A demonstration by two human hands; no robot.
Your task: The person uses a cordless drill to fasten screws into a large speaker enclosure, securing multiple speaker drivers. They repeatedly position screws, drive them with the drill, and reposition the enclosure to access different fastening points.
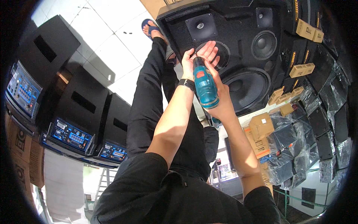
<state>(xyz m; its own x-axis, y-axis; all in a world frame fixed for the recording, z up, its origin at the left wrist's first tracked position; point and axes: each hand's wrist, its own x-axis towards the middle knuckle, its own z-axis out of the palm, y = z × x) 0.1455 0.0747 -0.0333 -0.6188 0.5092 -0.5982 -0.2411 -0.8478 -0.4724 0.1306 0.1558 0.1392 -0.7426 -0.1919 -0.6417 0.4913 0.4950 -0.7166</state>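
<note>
My right hand is wrapped round a teal and black cordless drill with a red-orange patch on its body. The drill's black chuck points away from me, over the palm of my left hand. That hand is palm up, its fingers stretched out and its thumb beside the drill's tip. Whether anything small lies in the palm, I cannot tell. Just beyond both hands is a large black speaker cabinet with a big woofer, smaller cones and a horn tweeter.
Several black speaker cabinets with blue-lit control panels stand at the left. Cardboard boxes and plastic-wrapped black units are stacked at the right. White floor tiles show at the upper left; a ladder is at the lower left.
</note>
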